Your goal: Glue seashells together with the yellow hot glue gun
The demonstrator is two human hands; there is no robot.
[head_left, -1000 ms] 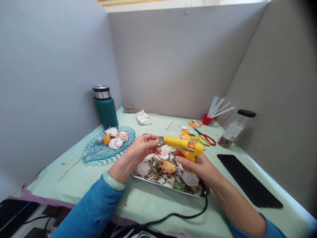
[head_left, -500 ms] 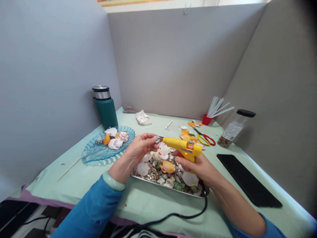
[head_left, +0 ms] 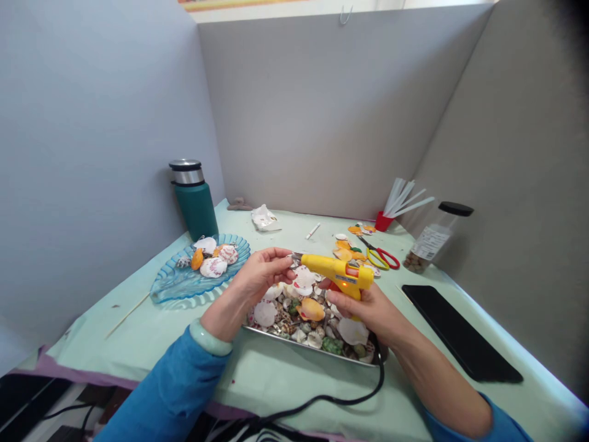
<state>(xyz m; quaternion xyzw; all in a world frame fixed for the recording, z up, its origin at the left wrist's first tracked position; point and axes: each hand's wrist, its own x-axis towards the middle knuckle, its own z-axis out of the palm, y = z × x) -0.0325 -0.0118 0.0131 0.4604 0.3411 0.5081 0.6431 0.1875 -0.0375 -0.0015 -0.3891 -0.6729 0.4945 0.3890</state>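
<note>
My right hand (head_left: 363, 304) grips a yellow hot glue gun (head_left: 329, 268), its orange light lit and its nozzle pointing left. At the nozzle tip, my left hand (head_left: 264, 273) is closed in a pinch; a small pale bit shows at its fingertips, too small to name. Both hands are above a metal tray (head_left: 306, 348) heaped with seashells. Among these are an orange scallop shell (head_left: 311, 309), a white scallop shell (head_left: 353, 331) and a green shell (head_left: 332, 345). The gun's black cord (head_left: 340, 402) runs down from my right hand and over the table's front edge.
Left stand a blue glass dish (head_left: 172, 282) with shells, a green flask (head_left: 196, 212) and a thin stick (head_left: 127, 315). Right are scissors (head_left: 381, 256), a red cup (head_left: 383, 221) of glue sticks, a jar (head_left: 430, 242) and a black slab (head_left: 460, 331). Grey panels (head_left: 322, 110) enclose the table.
Both hands and the glue gun keep nearly the same pose. The whole view has shifted very slightly.
</note>
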